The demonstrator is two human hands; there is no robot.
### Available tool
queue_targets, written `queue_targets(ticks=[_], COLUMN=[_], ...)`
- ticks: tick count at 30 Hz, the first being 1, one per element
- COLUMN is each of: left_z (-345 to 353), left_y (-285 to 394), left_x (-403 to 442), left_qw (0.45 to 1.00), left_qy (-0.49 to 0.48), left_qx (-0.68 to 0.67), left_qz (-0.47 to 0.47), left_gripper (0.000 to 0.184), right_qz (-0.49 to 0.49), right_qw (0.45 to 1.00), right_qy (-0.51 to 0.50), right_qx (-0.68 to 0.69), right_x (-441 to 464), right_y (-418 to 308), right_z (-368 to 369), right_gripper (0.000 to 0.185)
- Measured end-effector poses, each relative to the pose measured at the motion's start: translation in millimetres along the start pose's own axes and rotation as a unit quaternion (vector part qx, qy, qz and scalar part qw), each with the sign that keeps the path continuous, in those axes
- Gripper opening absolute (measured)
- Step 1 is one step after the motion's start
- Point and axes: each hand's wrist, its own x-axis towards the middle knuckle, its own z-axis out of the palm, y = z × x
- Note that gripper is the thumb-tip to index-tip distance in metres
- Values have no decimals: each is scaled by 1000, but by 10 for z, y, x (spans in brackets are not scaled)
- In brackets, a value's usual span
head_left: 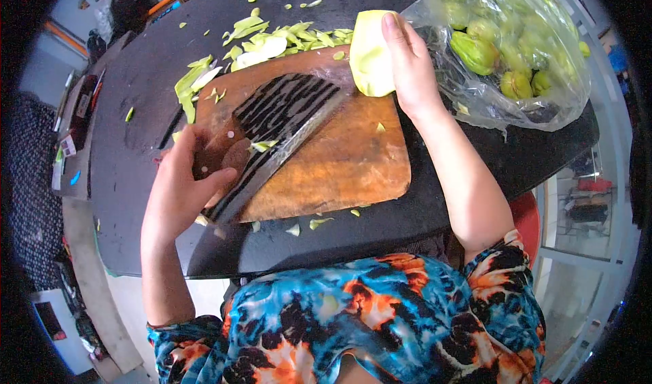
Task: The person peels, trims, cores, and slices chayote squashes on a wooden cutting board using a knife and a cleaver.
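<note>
My left hand [175, 192] is closed around the brown riveted handle [216, 152] of a broad knife [288, 105]. Dark stripes run along its wide blade, which slants up to the right over the wooden cutting board [353, 156]. A small green scrap [263, 145] clings to the blade. Held upright in my right hand [412, 65] is a pale green peeled chayote [371, 55], above the board's far right corner. Its right side is hidden by the fingers.
Green peelings [299, 38] are heaped behind the board on the black table [129, 200]. A clear plastic bag [543, 112] of unpeeled chayotes [474, 52] lies at the far right. Small scraps [319, 222] dot the near edge. A red seat [526, 224] stands right of the table.
</note>
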Motion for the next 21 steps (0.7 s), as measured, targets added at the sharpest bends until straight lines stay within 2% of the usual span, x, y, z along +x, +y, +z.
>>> queue_targets(ticks=[1,4,5,7,9,14,21], left_z=[-44,-110,-169,-210,-210,-124,-134], left_y=[120,150,157,236,293,225,246], left_x=[10,101,141,234,310,432,589], left_qw=[1000,993,994,987,978,967,955], left_qy=[10,36,24,41,41,70,33], left_qx=[21,-80,-35,53,110,126,140], left_qz=[10,76,97,145,170,208,260], left_gripper=[44,52,58,43,37,35,34], right_qz=[-9,-70,-64,-55,-48,-77,-90], right_qw=[1000,997,998,998,999,997,995], right_qy=[2,-9,-14,-23,-14,-27,-43], right_qx=[-13,-4,2,15,18,1,-7], right_x=[-6,17,8,5,-15,-13,29], right_y=[-7,39,36,0,4,10,71], right_z=[4,0,5,5,26,22,-15], right_gripper=[40,42,42,43,43,43,43])
